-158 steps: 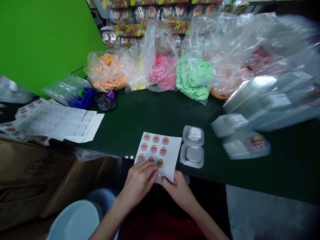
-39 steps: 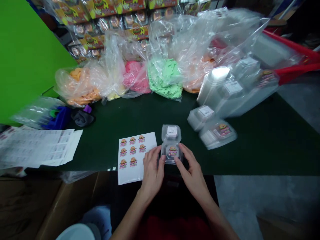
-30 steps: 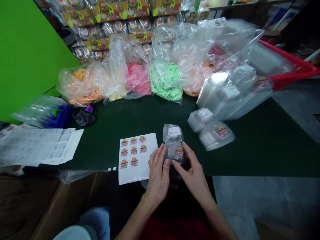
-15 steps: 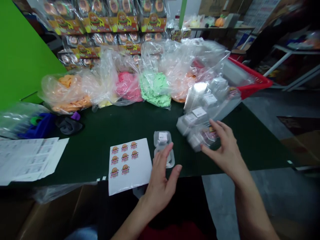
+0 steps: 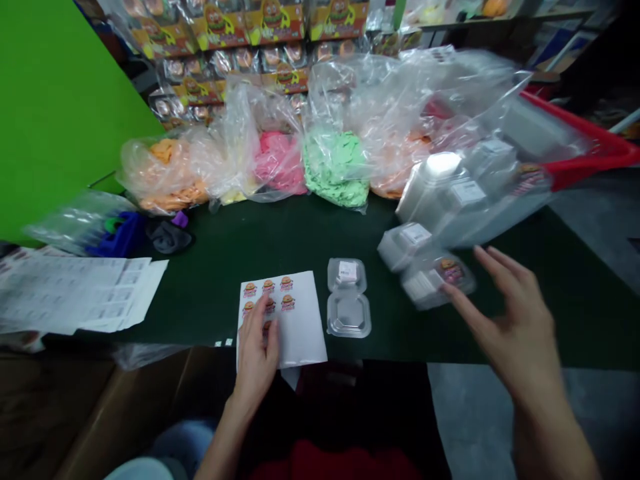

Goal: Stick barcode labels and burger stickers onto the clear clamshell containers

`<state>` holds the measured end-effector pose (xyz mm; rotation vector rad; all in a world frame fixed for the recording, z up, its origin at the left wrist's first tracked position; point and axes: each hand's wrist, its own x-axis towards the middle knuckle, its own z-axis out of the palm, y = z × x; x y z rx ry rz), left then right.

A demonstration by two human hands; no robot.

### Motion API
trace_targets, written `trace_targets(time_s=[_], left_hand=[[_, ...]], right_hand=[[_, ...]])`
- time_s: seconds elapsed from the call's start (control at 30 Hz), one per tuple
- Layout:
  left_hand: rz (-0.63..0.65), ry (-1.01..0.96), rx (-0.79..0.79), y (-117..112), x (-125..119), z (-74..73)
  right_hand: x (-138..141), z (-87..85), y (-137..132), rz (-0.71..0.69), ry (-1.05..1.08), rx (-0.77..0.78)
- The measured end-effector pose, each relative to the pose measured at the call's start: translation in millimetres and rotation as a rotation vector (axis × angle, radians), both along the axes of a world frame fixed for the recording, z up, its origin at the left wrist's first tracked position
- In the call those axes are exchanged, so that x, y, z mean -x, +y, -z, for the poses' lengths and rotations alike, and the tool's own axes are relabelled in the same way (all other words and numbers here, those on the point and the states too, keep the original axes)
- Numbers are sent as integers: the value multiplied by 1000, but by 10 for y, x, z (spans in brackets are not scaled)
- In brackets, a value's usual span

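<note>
My left hand point(image 5: 257, 350) lies over a white sheet of burger stickers point(image 5: 303, 333), its fingers loosely apart and covering some of the stickers. Whether the fingertips grip a sticker does not show. Just right of the sheet, an opened clear plastic clamshell box point(image 5: 349, 317) lies flat, a small white label on its upper half. My right hand point(image 5: 500, 300) is open beside a clear clamshell box with a burger sticker point(image 5: 450, 273). Its thumb tip is at that box's edge; the fingers stand away from it. Another labelled clear box point(image 5: 406, 243) sits behind.
Stacked clear boxes point(image 5: 445, 193) stand at the right by a red-rimmed basket point(image 5: 590, 163). Bags of orange, pink and green pieces point(image 5: 337, 170) line the back of the dark green table point(image 5: 295, 233). Printed label sheets point(image 5: 100, 293) and a blue object point(image 5: 123, 233) lie left.
My left hand has moved left from the opened clamshell onto the sticker sheet. My right hand has drawn back from the stickered box, its fingers wider apart. The view has shifted.
</note>
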<state>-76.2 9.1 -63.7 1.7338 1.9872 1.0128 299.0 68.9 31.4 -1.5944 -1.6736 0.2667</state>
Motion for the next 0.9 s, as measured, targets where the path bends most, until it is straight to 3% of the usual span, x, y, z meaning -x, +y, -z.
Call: trace_targets(time_s=[0.03, 0.1, 0.2, 0.27, 0.3, 0.4, 0.53, 0.73, 0.9], left_hand=[[7, 70, -14, -12, 69, 49], [46, 179, -31, -55, 166, 132], [153, 263, -20, -177, 232, 186], [222, 274, -6, -292, 260, 175], [249, 269, -4, -353, 275, 162], [312, 238, 2, -515, 322, 114], [309, 173, -14, -592, 324, 20], [221, 73, -67, -410, 233, -266], [343, 142, -101, -251, 281, -377]], right_hand=[[116, 0, -172, 75, 125, -12], [364, 139, -523, 7, 351, 147], [755, 629, -943, -261, 551, 743], [1016, 953, -1100, -314, 752, 980], [1143, 1063, -1139, -288, 888, 1023], [1497, 1130, -1130, -284, 1154, 1056], [1877, 936, -980, -341, 1254, 1052], [2154, 852, -761, -406, 1128, 962], [2124, 831, -601, -565, 861, 849]])
